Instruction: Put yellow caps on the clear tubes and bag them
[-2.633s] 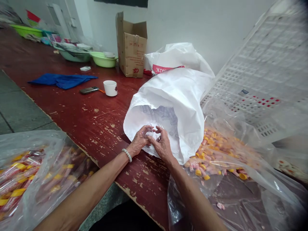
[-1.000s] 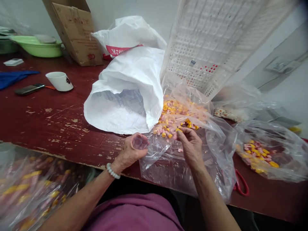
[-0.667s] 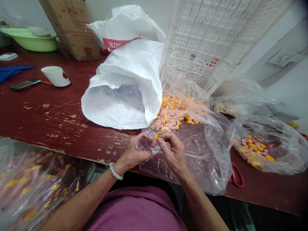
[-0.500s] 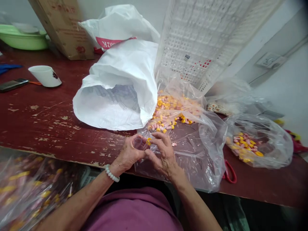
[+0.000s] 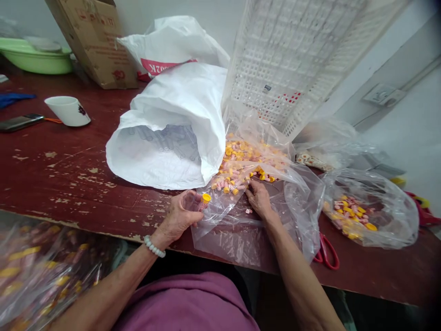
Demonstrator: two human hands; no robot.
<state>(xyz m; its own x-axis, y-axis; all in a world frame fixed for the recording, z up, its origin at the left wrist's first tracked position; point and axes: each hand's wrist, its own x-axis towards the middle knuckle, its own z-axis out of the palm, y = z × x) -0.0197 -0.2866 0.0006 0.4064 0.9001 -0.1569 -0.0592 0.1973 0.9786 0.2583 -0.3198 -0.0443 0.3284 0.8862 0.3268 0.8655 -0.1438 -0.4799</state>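
My left hand (image 5: 181, 215), a pale bead bracelet at its wrist, is closed around a clear plastic tube (image 5: 190, 200). A yellow cap (image 5: 206, 197) shows at the tube's right side, with something pinkish just under it. My right hand (image 5: 259, 198) is at the near edge of a heap of small pink pieces with yellow caps (image 5: 237, 154). Its fingers are curled together at the fold of a clear plastic bag (image 5: 237, 230); what lies between them is hidden. To the left of the heap, a white sack (image 5: 155, 172) lies with its mouth toward me, clear tubes (image 5: 168, 140) inside.
A second clear bag (image 5: 396, 230) with similar pieces sits at right, near red scissors (image 5: 329, 253). Behind the heap leans a white plastic crate (image 5: 275, 59). A cup (image 5: 67, 111), a phone (image 5: 22, 122) and a cardboard box (image 5: 103, 46) stand left. Filled bags (image 5: 51, 276) lie below the table edge.
My right hand has left the tube and moved right and away from me to the heap's edge. My left hand keeps the tube and has shifted slightly left.
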